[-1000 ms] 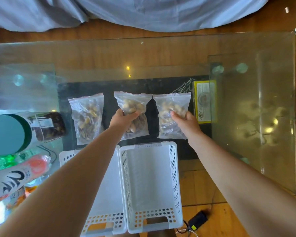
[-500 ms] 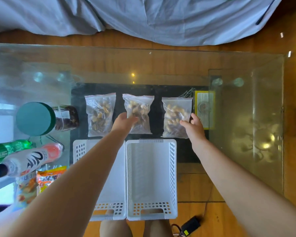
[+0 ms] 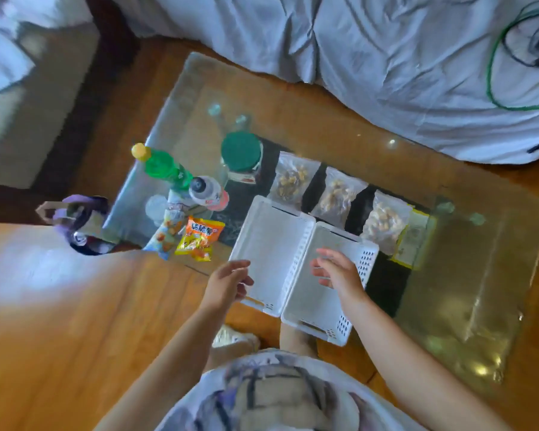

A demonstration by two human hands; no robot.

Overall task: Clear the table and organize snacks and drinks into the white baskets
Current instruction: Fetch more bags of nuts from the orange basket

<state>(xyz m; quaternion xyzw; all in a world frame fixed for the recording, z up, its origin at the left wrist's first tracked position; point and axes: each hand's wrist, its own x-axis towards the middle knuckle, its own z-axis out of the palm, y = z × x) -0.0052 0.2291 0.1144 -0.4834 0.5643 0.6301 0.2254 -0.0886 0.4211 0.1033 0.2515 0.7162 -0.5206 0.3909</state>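
Glossy wooden floor [image 3: 59,321], rumpled grey bedding [image 3: 386,57], perhaps a rug [image 3: 28,119] far left.

A rumpled grey sheet [image 3: 386,57] with a green cable [image 3: 492,88] borders the wooden floor [image 3: 44,321].

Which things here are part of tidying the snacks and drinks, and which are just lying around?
Job: two white baskets; three clear nut bags; green bottle; white bottle; green-lidded jar; orange snack packet; blue snack packet.

Lying about: grey bedding; green cable; yellow card.
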